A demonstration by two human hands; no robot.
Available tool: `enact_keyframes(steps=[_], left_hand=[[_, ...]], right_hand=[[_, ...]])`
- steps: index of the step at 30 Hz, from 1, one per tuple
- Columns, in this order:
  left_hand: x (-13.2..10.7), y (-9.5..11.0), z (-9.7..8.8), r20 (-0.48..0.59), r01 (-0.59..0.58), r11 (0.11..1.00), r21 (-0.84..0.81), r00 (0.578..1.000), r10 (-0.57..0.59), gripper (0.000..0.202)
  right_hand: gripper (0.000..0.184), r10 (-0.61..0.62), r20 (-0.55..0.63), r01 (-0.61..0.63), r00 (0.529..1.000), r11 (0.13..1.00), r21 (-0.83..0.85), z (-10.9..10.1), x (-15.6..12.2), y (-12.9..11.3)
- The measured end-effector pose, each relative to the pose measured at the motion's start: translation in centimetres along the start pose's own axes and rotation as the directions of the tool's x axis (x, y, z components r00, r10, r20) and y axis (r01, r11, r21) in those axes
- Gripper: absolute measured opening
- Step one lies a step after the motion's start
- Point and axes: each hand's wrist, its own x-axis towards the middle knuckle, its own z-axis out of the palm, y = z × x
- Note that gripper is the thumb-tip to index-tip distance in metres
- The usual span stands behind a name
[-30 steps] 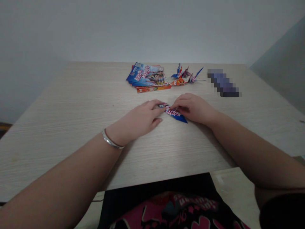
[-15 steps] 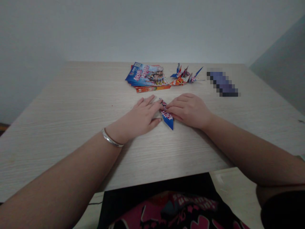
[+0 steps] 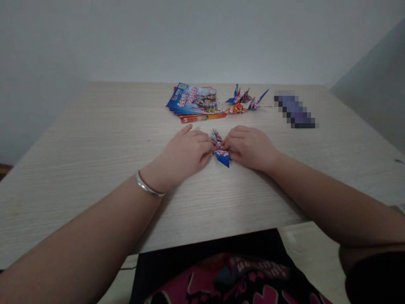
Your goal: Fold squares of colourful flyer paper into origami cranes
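Note:
A small folded piece of printed paper [image 3: 223, 158], blue at the near end with red and white lettering, lies between my hands on the table. From the left, my left hand [image 3: 190, 152] pinches its edge between thumb and fingers; a silver bangle circles that wrist. My right hand [image 3: 249, 147] grips the opposite edge with fingers bent, their tips close to those of the left. The fingers cover part of the paper's middle, so its inner folds are hidden.
Beyond my hands, a fanned stack of printed leaflets [image 3: 198, 101] lies on the pale wooden table [image 3: 95, 139]. Several folded paper cranes [image 3: 243, 101] stand to its right. Farther right is a pixelated dark rectangular object [image 3: 295, 110]. A wall rises behind the table.
My left fingers have drawn in from lying spread to pinching the paper's edge. The paper looks shorter and wider, its near tip slightly farther from me. My right hand has barely shifted.

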Motion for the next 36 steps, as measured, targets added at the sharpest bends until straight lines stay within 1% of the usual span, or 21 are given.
enact_keyframes(steps=[3, 7, 11, 15, 16, 18, 20, 23, 25, 27, 29, 31, 33, 36], left_hand=[[0.1, 0.2, 0.1, -0.010, 0.020, 1.000, -0.004, 1.000, -0.020, 0.026], [0.3, 0.3, 0.2, -0.025, 0.029, 1.000, -0.007, 0.999, -0.030, 0.022], [0.3, 0.2, 0.4, -0.028, 0.033, 0.999, -0.017, 0.999, -0.034, 0.021], [0.4, 0.0, 0.5, -0.042, 0.070, 0.992, -0.102, 0.996, -0.075, 0.016], [0.4, 0.0, 0.5, -0.048, 0.074, 0.989, -0.130, 0.996, -0.081, 0.017], [0.5, -0.1, 0.6, -0.066, 0.077, 0.982, -0.174, 0.994, -0.089, 0.021], [0.5, -0.1, 0.8, -0.081, 0.102, 0.972, -0.211, 0.989, -0.122, 0.023], [0.6, -0.1, 1.1, -0.101, 0.178, 0.948, -0.263, 0.972, -0.210, 0.022], [0.7, -0.1, 1.4, -0.123, 0.210, 0.933, -0.291, 0.959, -0.254, 0.022], [0.7, -0.2, 1.6, -0.141, 0.226, 0.920, -0.320, 0.949, -0.283, 0.022], [0.7, -0.2, 1.7, -0.141, 0.237, 0.908, -0.346, 0.943, -0.300, 0.021], [0.8, -0.3, 1.7, -0.133, 0.236, 0.905, -0.353, 0.945, -0.299, 0.021], [0.8, -0.3, 1.7, -0.124, 0.231, 0.909, -0.347, 0.949, -0.288, 0.022], [0.8, -0.4, 1.6, -0.115, 0.224, 0.923, -0.312, 0.956, -0.271, 0.022]], right_hand=[[0.014, 0.048, -0.002, -0.048, 0.999, 0.997, 0.063, 0.1, 0.3, 0.1], [0.014, 0.093, 0.003, -0.093, 0.996, 0.991, 0.093, 0.3, 0.3, -0.3], [0.011, 0.104, -0.027, -0.099, 0.994, 0.983, 0.154, 0.5, 0.0, -0.4], [0.018, 0.148, -0.029, -0.141, 0.989, 0.974, 0.179, 0.6, -0.1, -0.3], [0.019, 0.174, -0.026, -0.167, 0.984, 0.969, 0.184, 0.6, 0.0, -0.3], [0.014, 0.235, -0.035, -0.221, 0.971, 0.948, 0.229, 0.7, 0.1, -0.4], [0.010, 0.284, -0.054, -0.257, 0.957, 0.921, 0.294, 0.8, 0.2, -0.4], [0.009, 0.310, -0.068, -0.272, 0.948, 0.903, 0.332, 1.0, 0.5, -0.4], [0.008, 0.337, -0.055, -0.297, 0.940, 0.887, 0.355, 1.2, 0.6, -0.4], [0.005, 0.381, -0.028, -0.340, 0.924, 0.852, 0.398, 1.2, 0.8, -0.4], [0.003, 0.413, -0.005, -0.370, 0.911, 0.821, 0.434, 1.3, 0.9, -0.5], [0.004, 0.414, -0.002, -0.368, 0.910, 0.812, 0.453, 1.2, 0.9, -0.5], [0.006, 0.383, -0.004, -0.339, 0.924, 0.822, 0.457, 1.2, 0.7, -0.2], [0.013, 0.270, -0.015, -0.233, 0.963, 0.858, 0.457, 1.4, 0.4, 0.5]])
